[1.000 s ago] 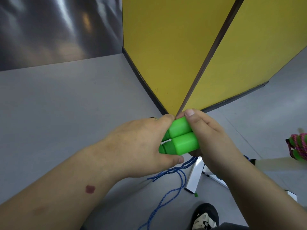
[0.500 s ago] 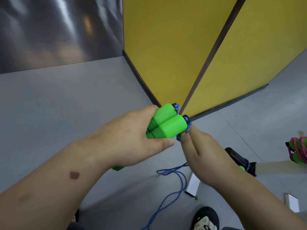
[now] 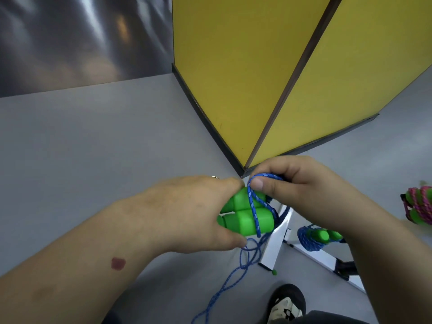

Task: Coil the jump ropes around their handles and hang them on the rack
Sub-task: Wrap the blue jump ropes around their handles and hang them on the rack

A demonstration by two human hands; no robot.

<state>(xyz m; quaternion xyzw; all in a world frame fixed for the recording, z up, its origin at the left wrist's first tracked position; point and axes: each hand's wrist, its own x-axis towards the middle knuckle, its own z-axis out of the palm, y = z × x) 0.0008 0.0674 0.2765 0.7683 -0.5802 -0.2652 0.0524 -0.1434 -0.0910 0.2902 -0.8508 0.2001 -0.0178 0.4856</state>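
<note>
A second ago both hands were closed around the bare pair of bright green plastic jump-rope handles (image 3: 245, 215); now a first turn of the blue braided cord (image 3: 253, 206) lies across them, so the coiling has begun. The left hand (image 3: 194, 213) grips the two handles side by side from their narrow ends, thumb underneath. The right hand (image 3: 301, 190), just beside them, pinches a loop of the cord between thumb and curled fingers above the handles' blunt ends, having come over from the handles themselves. Most of the cord is not yet wound: it hangs slack below the left hand and trails down toward the floor, so many turns seem left before hanging. Under the right wrist sits a second green-handled rope already wrapped in blue cord (image 3: 313, 237), beside white bars (image 3: 278, 239) that may belong to the rack. Far to the right of the right hand is a pink-corded bundle (image 3: 419, 204). Beyond the hands, a plain grey floor (image 3: 93, 148) meets yellow panels (image 3: 233, 66) with dark edging; a dark shoe (image 3: 287, 305) shows below.
</note>
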